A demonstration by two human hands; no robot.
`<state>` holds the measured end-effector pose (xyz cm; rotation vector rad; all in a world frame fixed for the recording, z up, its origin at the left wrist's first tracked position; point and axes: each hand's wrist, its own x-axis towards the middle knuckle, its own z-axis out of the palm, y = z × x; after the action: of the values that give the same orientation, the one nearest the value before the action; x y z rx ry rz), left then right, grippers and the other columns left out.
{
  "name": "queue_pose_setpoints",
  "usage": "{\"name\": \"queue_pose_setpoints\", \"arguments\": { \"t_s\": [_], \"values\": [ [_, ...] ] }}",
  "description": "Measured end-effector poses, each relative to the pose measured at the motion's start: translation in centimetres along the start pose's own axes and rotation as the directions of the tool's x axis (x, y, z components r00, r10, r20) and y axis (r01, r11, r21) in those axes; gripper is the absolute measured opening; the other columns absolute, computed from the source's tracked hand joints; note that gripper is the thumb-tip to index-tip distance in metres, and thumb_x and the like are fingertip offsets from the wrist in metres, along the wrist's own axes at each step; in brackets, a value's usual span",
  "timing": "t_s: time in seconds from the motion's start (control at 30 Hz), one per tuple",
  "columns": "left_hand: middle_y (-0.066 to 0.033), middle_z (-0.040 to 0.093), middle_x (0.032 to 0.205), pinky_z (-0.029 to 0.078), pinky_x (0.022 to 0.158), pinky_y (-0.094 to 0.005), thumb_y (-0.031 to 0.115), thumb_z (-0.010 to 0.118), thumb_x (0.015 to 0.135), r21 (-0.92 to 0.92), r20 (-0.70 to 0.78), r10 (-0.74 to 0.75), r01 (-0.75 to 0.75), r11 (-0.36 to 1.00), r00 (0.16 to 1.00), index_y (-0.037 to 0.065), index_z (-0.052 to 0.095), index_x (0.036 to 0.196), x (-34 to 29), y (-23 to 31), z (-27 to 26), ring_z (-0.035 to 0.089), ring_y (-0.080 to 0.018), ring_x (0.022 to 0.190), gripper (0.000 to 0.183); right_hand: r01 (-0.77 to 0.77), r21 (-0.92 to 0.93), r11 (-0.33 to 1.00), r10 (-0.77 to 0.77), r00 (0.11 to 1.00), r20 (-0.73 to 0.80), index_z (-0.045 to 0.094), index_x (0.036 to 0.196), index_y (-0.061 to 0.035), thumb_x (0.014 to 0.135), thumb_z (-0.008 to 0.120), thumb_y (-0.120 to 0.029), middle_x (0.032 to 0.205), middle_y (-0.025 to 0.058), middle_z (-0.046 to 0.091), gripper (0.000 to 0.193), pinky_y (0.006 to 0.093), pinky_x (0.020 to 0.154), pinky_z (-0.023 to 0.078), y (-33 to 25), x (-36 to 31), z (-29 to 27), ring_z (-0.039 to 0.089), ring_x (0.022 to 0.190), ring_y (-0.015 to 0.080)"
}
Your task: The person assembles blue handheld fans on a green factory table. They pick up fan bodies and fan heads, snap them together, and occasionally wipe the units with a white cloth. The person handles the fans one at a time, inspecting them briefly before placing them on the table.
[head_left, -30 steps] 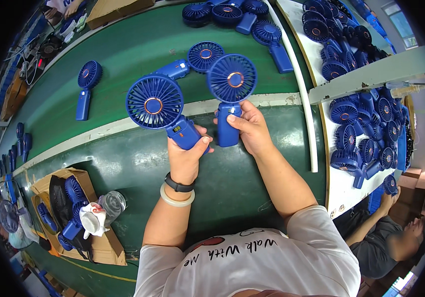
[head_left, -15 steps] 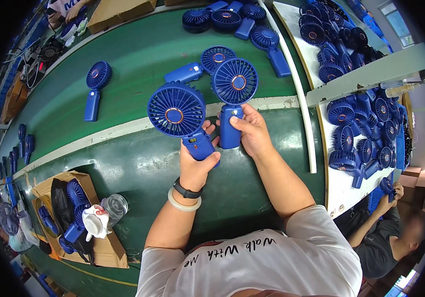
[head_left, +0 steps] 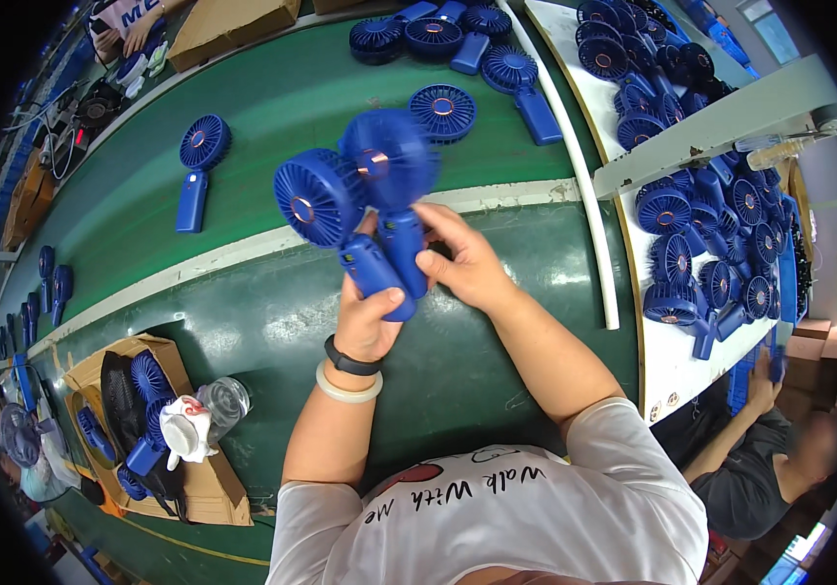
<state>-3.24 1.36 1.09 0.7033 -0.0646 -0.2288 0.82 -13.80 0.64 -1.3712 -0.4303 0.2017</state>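
Note:
My left hand (head_left: 368, 317) is closed round the handle of a blue handheld fan (head_left: 319, 200), whose round grille leans to the left. Close beside it, my right hand (head_left: 465, 263) grips the handle of a second blue handheld fan (head_left: 389, 161), its grille smeared by motion. The two handles overlap, the left one in front; whether they touch I cannot tell. Beyond them a further fan (head_left: 443, 112) lies on the green belt, its handle hidden. Another fan (head_left: 533, 97) rests to its right, and one more (head_left: 204, 146) lies off to the left.
A white pipe (head_left: 589, 195) runs along the belt's right side. Past it, a white table (head_left: 657, 375) bears heaped blue fans under a pale metal bar (head_left: 721, 127). At lower left stand a cardboard box (head_left: 223, 492) with fans and a clear jar (head_left: 227, 402). A co-worker (head_left: 755, 478) sits at lower right.
Both held fans have shifted left and drawn together, their handles now overlapping. The right-hand fan has swung toward the left one. The co-worker's hands at lower right have moved.

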Motion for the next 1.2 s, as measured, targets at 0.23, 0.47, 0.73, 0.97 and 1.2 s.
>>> {"name": "queue_pose_setpoints", "arguments": {
  "t_s": [0.23,0.47,0.73,0.97,1.2],
  "values": [
    [-0.0138,0.042,0.123,0.047,0.08,-0.0382,0.016,0.067,0.068,-0.386,0.107,-0.062,0.099,0.917,0.992,0.018,0.035,0.133,-0.2,0.2,-1.2,0.047,-0.0249,0.107,0.072,-0.207,0.129,0.97,0.234,0.941,-0.245,0.053,0.116,-0.0024,0.087,0.055,-0.01,0.096,0.0032,0.059,0.03,0.027,0.073,0.047,0.4,3.0,0.9,0.054,0.082,0.0111],
    [-0.0137,0.041,0.118,0.05,0.08,-0.0399,0.014,0.07,0.064,-0.437,0.226,-0.071,0.166,0.884,0.972,0.022,0.025,0.14,-0.4,0.3,-1.3,0.047,-0.0265,0.104,0.089,-0.297,-0.935,0.195,-0.146,0.934,-0.327,0.051,0.123,-0.0118,0.083,0.06,-0.031,0.112,0.0172,0.05,0.045,0.0445,0.078,0.047,0.4,11.5,-1.0,0.053,0.097,0.0363],
    [-0.0115,0.038,0.118,0.05,0.077,-0.0388,0.016,0.07,0.062,-0.196,0.137,-0.059,0.085,0.977,0.989,0.024,0.022,0.14,-0.4,0.5,-1.0,0.046,-0.0248,0.101,0.091,-0.366,-0.916,0.165,-0.393,0.827,-0.401,0.059,0.1,-0.006,0.064,0.076,-0.032,0.108,0.0168,0.052,0.048,0.0424,0.078,0.049,0.8,11.5,-5.2,0.056,0.092,0.0356],
    [-0.0092,0.037,0.116,0.049,0.077,-0.0379,0.017,0.068,0.063,-0.401,0.291,-0.04,0.159,0.902,0.956,0.027,0.039,0.131,-0.1,0.8,-1.4,0.045,-0.0243,0.099,0.075,-0.247,0.492,0.835,0.364,0.918,-0.155,0.04,0.127,0.0001,0.081,0.055,-0.026,0.116,0.0216,0.052,0.055,0.0377,0.075,0.051,-0.3,5.5,-7.7,0.058,0.084,0.0309],
    [-0.0109,0.038,0.117,0.049,0.075,-0.0384,0.021,0.069,0.062,-0.451,0.321,-0.039,0.188,0.873,0.946,0.028,0.025,0.139,-0.3,0.5,-1.9,0.045,-0.0251,0.098,0.089,-0.346,0.904,0.251,0.141,0.937,0.319,0.034,0.135,-0.0088,0.085,0.042,-0.039,0.112,0.0231,0.053,0.059,0.0375,0.06,0.048,-0.1,0.6,-3.7,0.053,0.074,0.0272]
  ]
}}
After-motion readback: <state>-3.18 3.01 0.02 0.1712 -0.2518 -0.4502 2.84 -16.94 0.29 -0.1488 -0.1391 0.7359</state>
